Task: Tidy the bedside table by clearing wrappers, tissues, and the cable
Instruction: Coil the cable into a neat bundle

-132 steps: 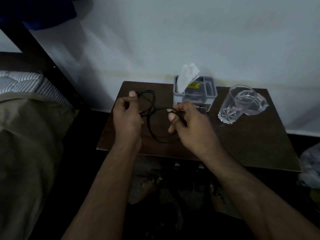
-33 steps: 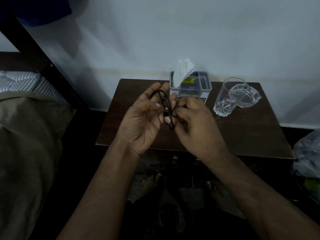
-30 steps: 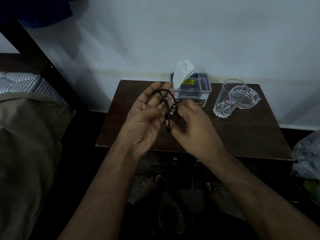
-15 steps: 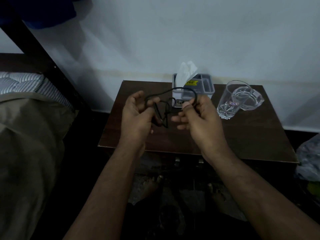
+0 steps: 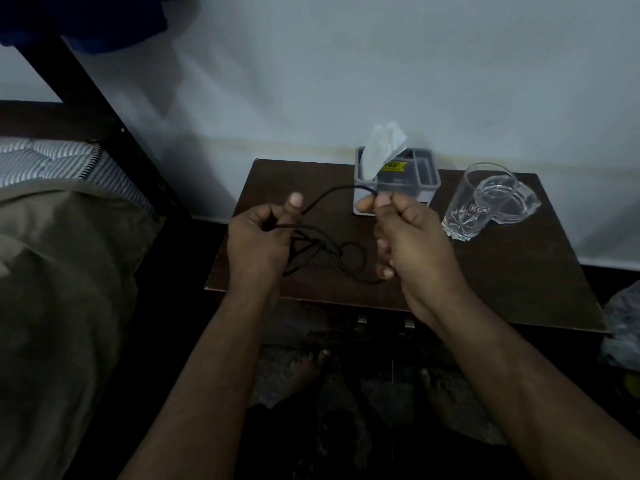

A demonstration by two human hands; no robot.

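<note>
We hold one black cable (image 5: 332, 194) between both hands above the bedside table (image 5: 519, 278). Our left hand (image 5: 259, 240) is curled closed around a bundle of slack. Our right hand (image 5: 405, 237) pinches a single strand between thumb and forefinger, close in front of the grey organiser (image 5: 398, 183).

Key relation: the taut stretch of cable runs left to right, rising slightly toward the right hand. The loose loops (image 5: 346, 261) hang below it, between the two hands and over the table's front half. We cannot tell whether they touch the wood. The loops lie nearer the left hand, just to the right of its palm. We judge that winding the cable would mean the right hand carrying its strand leftward, toward the bundle. The loops look crossed near the middle, so a snag seems possible.

Count:
- cable: one
- grey organiser: one, at the back edge of the table
- white tissue (image 5: 382, 150): one, standing up out of the organiser's left compartment
- drinking glass (image 5: 478, 202): one, to the right of the organiser
- clear glass dish (image 5: 516, 202): one, just behind the glass
- wrappers on the tabletop: none seen

The light is dim, so small scraps could escape us.
</note>
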